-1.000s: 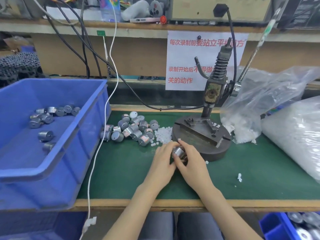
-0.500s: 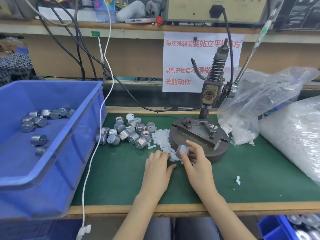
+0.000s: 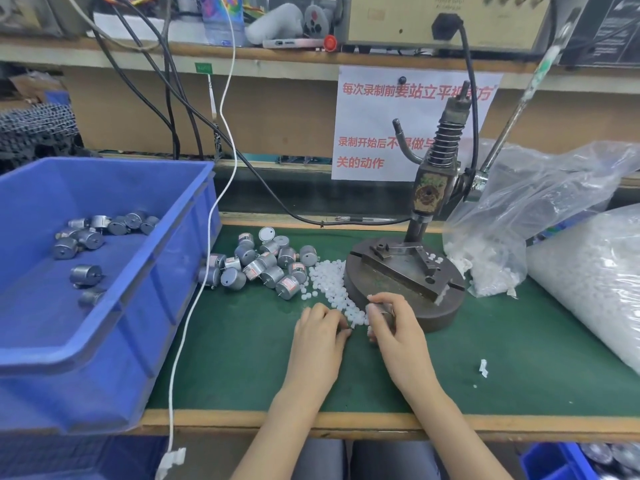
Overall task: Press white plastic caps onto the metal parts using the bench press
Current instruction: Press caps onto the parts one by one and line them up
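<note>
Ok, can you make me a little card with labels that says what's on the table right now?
Place: green mat on a workbench
Press: just behind the right hand
Right hand: grips one metal part in front of the press base
Left hand: fingers curled at the caps' edge; can't tell if it holds one
Caps: white heap left of the press base
Parts: heap on the mat, more in the blue bin
Bags: two, right of the press, holding white bits
</note>
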